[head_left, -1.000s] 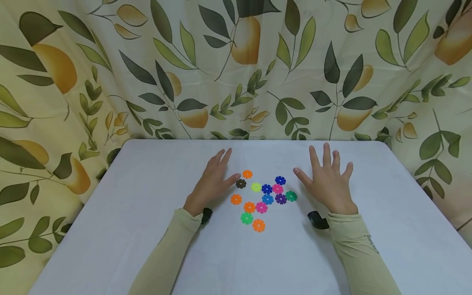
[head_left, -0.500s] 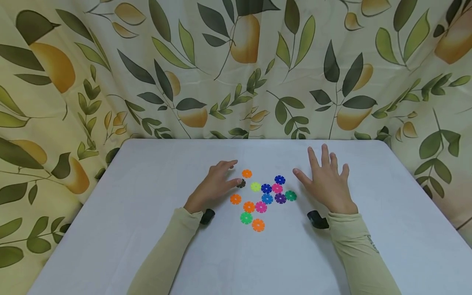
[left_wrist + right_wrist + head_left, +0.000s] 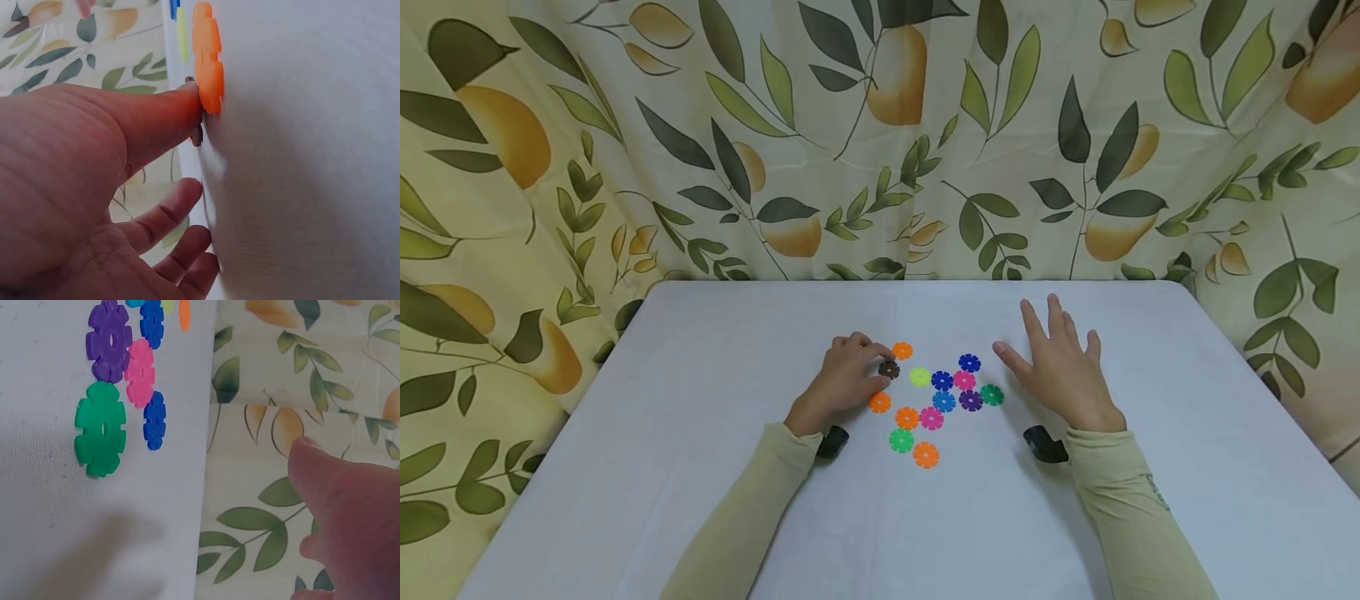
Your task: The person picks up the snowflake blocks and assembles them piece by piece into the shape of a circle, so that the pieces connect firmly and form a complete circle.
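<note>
Brown disc (image 3: 889,370), notched round its rim, near the middle of the head view: the left hand (image 3: 842,373), left of centre, pinches it between thumb and forefinger at opposite edges, probably because a thin piece offers little else to grip. Right of centre, the right hand (image 3: 1063,371) is held with fingers spread wide, holding nothing. Between the hands, other notched discs (image 3: 943,402) lie directly on the white tabletop (image 3: 985,525), not in any container, in a loose layer that presumably keeps each reachable. Left wrist view: the thumb, left of centre, hides most of the brown disc; two orange discs (image 3: 211,81) show at upper middle. Right wrist view: a green disc (image 3: 101,429) at left, a purple disc (image 3: 110,340) above it; the thumb, lower right, stands apart from both
</note>
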The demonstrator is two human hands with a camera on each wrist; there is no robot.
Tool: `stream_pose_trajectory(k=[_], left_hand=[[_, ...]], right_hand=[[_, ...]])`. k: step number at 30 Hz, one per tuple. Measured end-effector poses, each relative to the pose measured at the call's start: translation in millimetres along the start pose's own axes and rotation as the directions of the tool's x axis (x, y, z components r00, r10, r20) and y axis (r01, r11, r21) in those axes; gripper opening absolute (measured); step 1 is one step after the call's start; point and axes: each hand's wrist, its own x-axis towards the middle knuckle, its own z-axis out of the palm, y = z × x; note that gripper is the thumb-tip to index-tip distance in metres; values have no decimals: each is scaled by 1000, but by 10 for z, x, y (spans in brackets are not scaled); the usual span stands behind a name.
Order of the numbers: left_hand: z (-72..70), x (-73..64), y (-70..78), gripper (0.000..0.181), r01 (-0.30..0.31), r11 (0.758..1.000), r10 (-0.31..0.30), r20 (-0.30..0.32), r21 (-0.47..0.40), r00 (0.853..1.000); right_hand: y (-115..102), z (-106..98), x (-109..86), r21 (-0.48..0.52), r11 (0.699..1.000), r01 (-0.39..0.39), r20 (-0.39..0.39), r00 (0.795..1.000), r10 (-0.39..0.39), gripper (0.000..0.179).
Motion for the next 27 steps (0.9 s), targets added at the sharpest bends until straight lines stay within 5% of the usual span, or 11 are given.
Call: stream_pose_trajectory(k=[6,10,16,24,27], left_hand=[[5,11,3,20,-10,1000,9,-32,-27,999],[-1,18,-41,16,-33,987,27,-44,-154,999],[-53,-6,-97,10,17,891,-41,-44,-455,998],[-145,4,-86,14,112,756,-139,9,-645,990],[-199,5,-79,15,101,740,-131,5,-664,991]], right_hand=[[-26,-28,9,8,1000,-5,26,1000,5,89],[-29,-29,9,16,1000,-14,46,999,13,89],[-31,-19,11,15,1000,-19,50,999,18,88],[-43,-3,27,1,1000,-19,64,998,19,86],[-47,-3,40,-1,1000,-6,61,998,6,84]])
